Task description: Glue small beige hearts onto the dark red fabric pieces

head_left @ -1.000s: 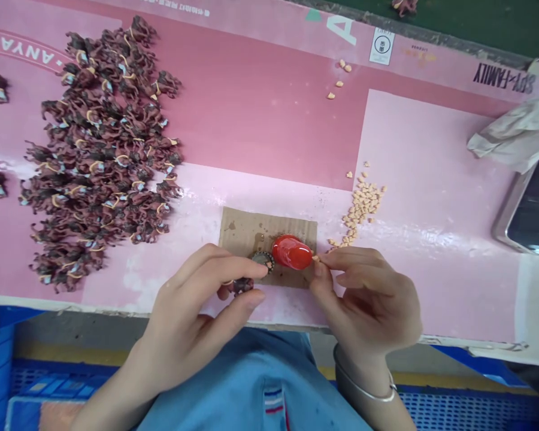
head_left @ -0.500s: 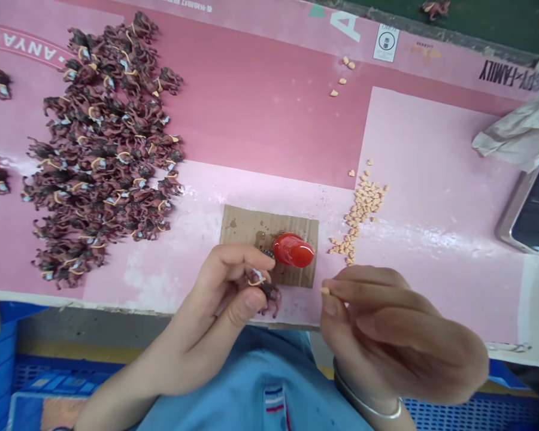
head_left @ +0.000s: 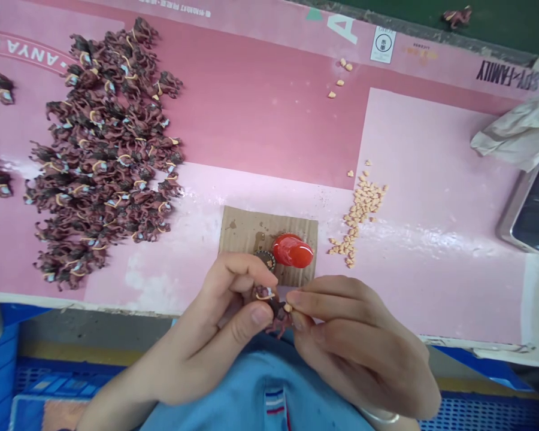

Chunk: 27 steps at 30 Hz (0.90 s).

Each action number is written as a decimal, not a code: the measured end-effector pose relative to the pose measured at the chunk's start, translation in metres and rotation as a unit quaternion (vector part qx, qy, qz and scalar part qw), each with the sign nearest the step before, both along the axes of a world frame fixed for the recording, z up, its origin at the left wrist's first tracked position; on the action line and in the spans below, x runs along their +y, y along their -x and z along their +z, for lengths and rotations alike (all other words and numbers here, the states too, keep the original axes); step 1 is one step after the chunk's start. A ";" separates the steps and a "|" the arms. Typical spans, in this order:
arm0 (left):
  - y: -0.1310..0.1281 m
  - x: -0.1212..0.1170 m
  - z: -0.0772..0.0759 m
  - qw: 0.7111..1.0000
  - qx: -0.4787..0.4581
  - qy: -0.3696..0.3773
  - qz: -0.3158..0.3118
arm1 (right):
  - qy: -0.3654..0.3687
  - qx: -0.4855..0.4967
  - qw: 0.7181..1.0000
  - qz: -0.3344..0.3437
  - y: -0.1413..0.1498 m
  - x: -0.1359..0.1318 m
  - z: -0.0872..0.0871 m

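Note:
Between its thumb and fingers, my left hand point(head_left: 227, 326) grips a small brown animal figurine point(head_left: 273, 306) with a dark back and a yellow band near its head. My right hand point(head_left: 363, 338) pinches a tiny pale-yellow piece point(head_left: 288, 307) right at the figurine; whether the two touch I cannot tell. Just beyond the hands lies a cardboard piece point(head_left: 240, 227) bearing a red cone-shaped object point(head_left: 293, 250) and a round dark cap point(head_left: 265, 260), partly covered by my left fingers. A loose pile of the same yellow pieces point(head_left: 363, 206) lies to the right.
Many similar figurines point(head_left: 108, 143) crowd the left of the pink table mat point(head_left: 260, 108). A phone point(head_left: 532, 209) and a crumpled white cloth point(head_left: 512, 137) lie at the right. One more figurine point(head_left: 457, 17) rests on the dark green surface beyond the table's far edge.
My right hand has moved left with the yellow piece, up to the figurine. My left hand has shifted slightly right and nearer to me, uncovering more of the round cap.

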<state>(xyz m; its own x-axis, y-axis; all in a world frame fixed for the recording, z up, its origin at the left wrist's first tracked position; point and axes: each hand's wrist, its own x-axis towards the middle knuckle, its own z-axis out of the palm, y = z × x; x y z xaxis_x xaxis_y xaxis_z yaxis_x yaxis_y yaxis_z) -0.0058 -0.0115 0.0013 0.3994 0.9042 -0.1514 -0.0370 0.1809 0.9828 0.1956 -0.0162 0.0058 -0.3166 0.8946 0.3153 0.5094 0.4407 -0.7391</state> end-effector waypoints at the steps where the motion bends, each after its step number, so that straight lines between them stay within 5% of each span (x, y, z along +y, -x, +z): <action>1: 0.000 0.000 -0.001 1.000 0.006 -0.001 -0.002 | -0.014 -0.020 0.999 0.021 -0.001 0.000 0.001; 9: -0.005 -0.005 -0.005 0.998 0.048 -0.030 0.031 | -0.134 -0.099 0.986 -0.013 0.011 -0.010 0.009; 15: -0.004 0.003 -0.002 0.988 0.107 -0.109 -0.001 | -0.075 -0.089 0.993 0.020 -0.003 -0.005 0.006; 20: 0.005 0.013 0.000 0.984 0.108 -0.142 0.023 | -0.052 -0.175 0.977 -0.113 -0.060 0.031 -0.017; 27: 0.024 0.013 0.015 0.961 0.186 -0.142 0.146 | 0.008 -0.283 0.959 -0.005 -0.099 0.088 -0.056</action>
